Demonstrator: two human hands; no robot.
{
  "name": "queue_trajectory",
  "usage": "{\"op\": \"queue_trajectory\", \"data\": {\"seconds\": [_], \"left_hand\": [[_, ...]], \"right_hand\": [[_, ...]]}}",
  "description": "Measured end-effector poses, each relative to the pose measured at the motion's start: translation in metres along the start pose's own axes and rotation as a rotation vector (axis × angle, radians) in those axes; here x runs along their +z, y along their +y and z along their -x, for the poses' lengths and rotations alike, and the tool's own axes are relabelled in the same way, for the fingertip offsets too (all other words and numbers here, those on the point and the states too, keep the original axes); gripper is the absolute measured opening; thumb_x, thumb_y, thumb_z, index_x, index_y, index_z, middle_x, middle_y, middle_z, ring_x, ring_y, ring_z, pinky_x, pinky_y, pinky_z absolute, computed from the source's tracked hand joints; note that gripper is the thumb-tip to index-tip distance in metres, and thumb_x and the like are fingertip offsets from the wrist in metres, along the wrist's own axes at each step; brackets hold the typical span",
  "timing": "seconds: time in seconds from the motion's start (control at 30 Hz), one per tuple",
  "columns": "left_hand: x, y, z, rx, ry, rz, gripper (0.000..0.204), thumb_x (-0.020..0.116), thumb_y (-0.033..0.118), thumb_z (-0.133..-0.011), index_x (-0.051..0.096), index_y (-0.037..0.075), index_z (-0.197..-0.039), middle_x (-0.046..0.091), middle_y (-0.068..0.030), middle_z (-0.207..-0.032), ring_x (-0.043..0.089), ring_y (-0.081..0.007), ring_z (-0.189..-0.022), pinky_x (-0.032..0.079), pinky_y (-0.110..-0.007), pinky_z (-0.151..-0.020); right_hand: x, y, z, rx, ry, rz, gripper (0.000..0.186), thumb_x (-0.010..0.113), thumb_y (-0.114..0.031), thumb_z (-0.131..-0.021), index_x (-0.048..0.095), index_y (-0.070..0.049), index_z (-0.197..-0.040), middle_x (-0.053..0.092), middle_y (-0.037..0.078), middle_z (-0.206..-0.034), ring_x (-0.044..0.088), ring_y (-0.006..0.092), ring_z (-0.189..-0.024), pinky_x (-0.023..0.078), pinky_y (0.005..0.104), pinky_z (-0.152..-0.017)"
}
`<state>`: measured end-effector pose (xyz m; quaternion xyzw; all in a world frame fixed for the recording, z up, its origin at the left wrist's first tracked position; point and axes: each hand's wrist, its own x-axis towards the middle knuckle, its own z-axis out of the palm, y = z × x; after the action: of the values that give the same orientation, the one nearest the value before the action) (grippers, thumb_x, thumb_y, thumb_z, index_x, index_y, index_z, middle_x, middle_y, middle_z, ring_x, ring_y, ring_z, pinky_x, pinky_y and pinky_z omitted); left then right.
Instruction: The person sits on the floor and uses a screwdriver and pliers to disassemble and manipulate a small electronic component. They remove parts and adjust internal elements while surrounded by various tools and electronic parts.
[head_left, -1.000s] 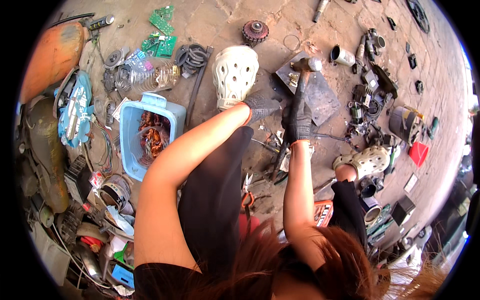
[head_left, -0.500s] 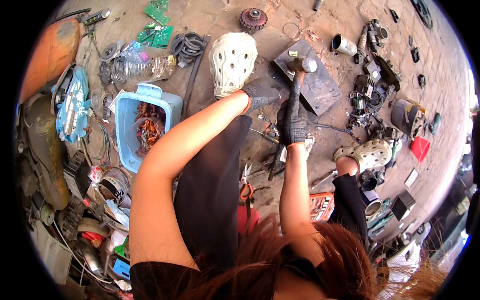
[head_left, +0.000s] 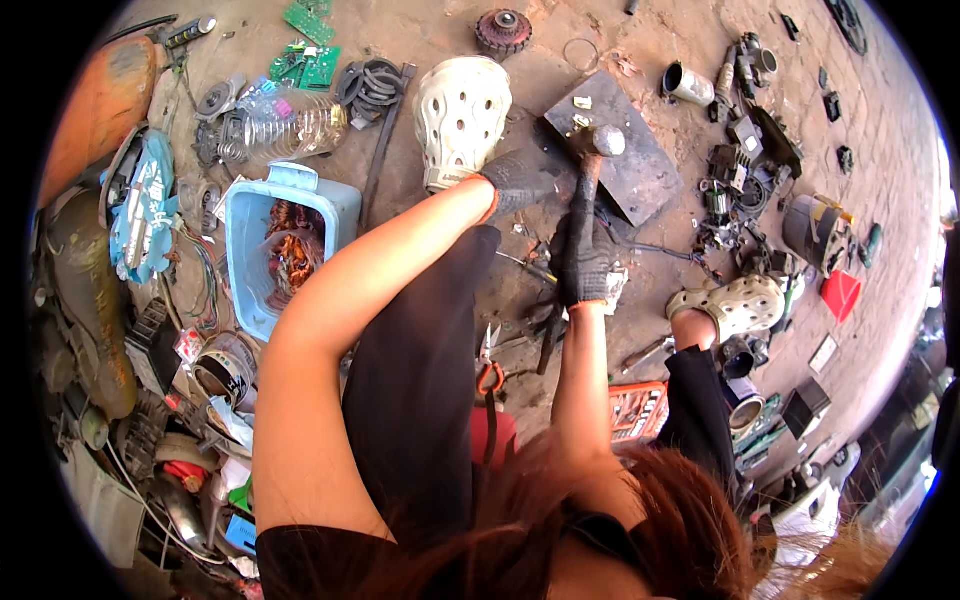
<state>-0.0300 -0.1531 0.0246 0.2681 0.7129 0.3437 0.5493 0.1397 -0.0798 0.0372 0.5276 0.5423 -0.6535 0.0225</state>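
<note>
My right hand (head_left: 588, 268), in a dark work glove, is closed around the handle of a hammer (head_left: 604, 141). The hammer's head appears over the near left part of a dark, flat metal plate (head_left: 640, 165) on the ground. My left hand (head_left: 525, 186), gloved too, reaches to the plate's left edge beside the hammer. Its fingers look drawn together, but their tips merge with the dark plate, so whatever they hold is hidden. A small yellowish metal piece (head_left: 582, 102) lies on the plate's far left part.
A blue tub (head_left: 345, 215) with coppery scrap stands left of my leg. Scissors (head_left: 489, 362) with orange handles lie near me. An orange tray (head_left: 640, 410) sits right of my right forearm. Motor parts (head_left: 725, 200) clutter the right; a toothed rotor (head_left: 503, 33) lies beyond.
My right hand and the hammer have come slightly back toward me. Another small piece now shows on the plate beside the hammer head. My left hand stays at the plate's edge.
</note>
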Motion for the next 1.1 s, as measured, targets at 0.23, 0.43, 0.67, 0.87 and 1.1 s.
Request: {"op": "queue_trajectory", "data": {"seconds": [0.23, 0.43, 0.67, 0.87, 1.1], "left_hand": [[0.004, -0.002, -0.001, -0.044, 0.003, 0.021, 0.036, 0.058, 0.018, -0.082, 0.061, -0.001, -0.113, 0.064, -0.0136, -0.106, 0.06, -0.0202, -0.092, 0.046, -0.031, -0.083], [0.006, -0.011, -0.005, -0.03, 0.001, 0.052, 0.036, 0.053, 0.016, -0.083, 0.06, -0.002, -0.114, 0.065, -0.0119, -0.104, 0.06, -0.0197, -0.091, 0.047, -0.031, -0.082], [0.008, -0.002, 0.001, 0.038, 0.051, -0.098, 0.032, 0.059, 0.016, -0.078, 0.062, 0.001, -0.106, 0.064, -0.0149, -0.098, 0.062, -0.0215, -0.087, 0.048, -0.033, -0.079], [0.006, 0.033, -0.004, 0.313, 0.493, -0.408, 0.055, 0.068, 0.018, -0.071, 0.052, 0.006, -0.121, 0.052, -0.0161, -0.118, 0.054, -0.0297, -0.102, 0.046, -0.038, -0.085], [-0.01, 0.026, -0.061, 0.203, 0.567, -0.804, 0.068, 0.071, 0.025, -0.072, 0.042, 0.008, -0.131, 0.045, -0.0195, -0.126, 0.044, -0.0362, -0.117, 0.041, -0.042, -0.096]], "right_hand": [[-0.023, 0.014, -0.016, -0.672, 0.079, 0.385, 0.02, 0.051, -0.018, -0.092, 0.05, -0.006, -0.107, 0.049, 0.002, -0.071, 0.046, 0.0139, -0.055, 0.038, 0.0287, -0.046], [0.016, -0.005, -0.025, -0.039, -0.075, -0.207, 0.03, 0.053, -0.041, -0.091, 0.051, -0.013, -0.078, 0.047, -0.002, -0.055, 0.04, 0.0096, -0.039, 0.027, 0.025, -0.037], [-0.004, 0.029, -0.022, -0.239, 0.101, -0.279, 0.038, 0.049, -0.054, -0.091, 0.054, -0.016, -0.092, 0.047, -0.002, -0.063, 0.039, 0.0077, -0.047, 0.03, 0.0216, -0.042], [-0.034, 0.009, 0.006, -0.076, 0.464, -0.457, 0.035, 0.056, -0.041, -0.09, 0.05, -0.012, -0.073, 0.045, -0.002, -0.055, 0.038, 0.0078, -0.041, 0.027, 0.0241, -0.037], [-0.09, 0.08, -0.016, -0.016, 0.847, 0.027, 0.034, 0.065, -0.031, -0.082, 0.059, 0.002, -0.088, 0.061, 0.011, -0.072, 0.057, 0.0227, -0.063, 0.045, 0.0364, -0.061]]}}
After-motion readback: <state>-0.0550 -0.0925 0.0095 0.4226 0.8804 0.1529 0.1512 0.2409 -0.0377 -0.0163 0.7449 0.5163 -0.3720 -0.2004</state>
